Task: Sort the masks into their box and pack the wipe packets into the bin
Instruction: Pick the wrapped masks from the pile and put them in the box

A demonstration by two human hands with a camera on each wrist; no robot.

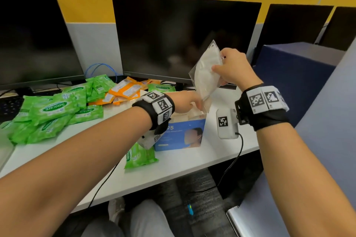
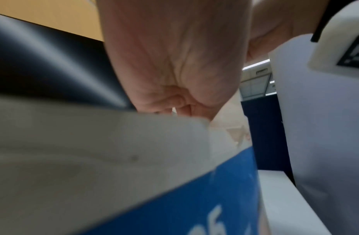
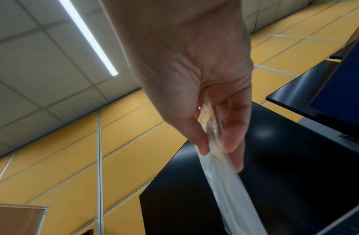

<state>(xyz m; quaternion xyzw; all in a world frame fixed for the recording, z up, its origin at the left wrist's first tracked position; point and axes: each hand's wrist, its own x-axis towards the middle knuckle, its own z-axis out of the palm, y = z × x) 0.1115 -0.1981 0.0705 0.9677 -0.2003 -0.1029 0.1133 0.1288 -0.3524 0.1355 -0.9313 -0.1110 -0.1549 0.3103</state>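
My right hand [image 1: 229, 69] pinches a white mask in a clear wrapper [image 1: 207, 75] between thumb and fingers and holds it upright above the blue mask box [image 1: 179, 136]. In the right wrist view the wrapper [image 3: 225, 182] hangs down from the right hand [image 3: 216, 143]. My left hand [image 1: 187, 102] reaches into the box's open top, right under the mask's lower tip. The left wrist view shows the left hand [image 2: 174, 71] with curled fingers at the rim of the box [image 2: 174, 198]; what they hold is hidden. Green wipe packets [image 1: 54, 109] lie piled at the left.
Orange packets [image 1: 125, 88] lie behind the green pile, and one green packet [image 1: 138, 155] sits by the box near the desk's front edge. Black monitors [image 1: 183, 36] stand along the back. A blue partition [image 1: 292, 75] closes off the right side. Cables hang off the desk's front.
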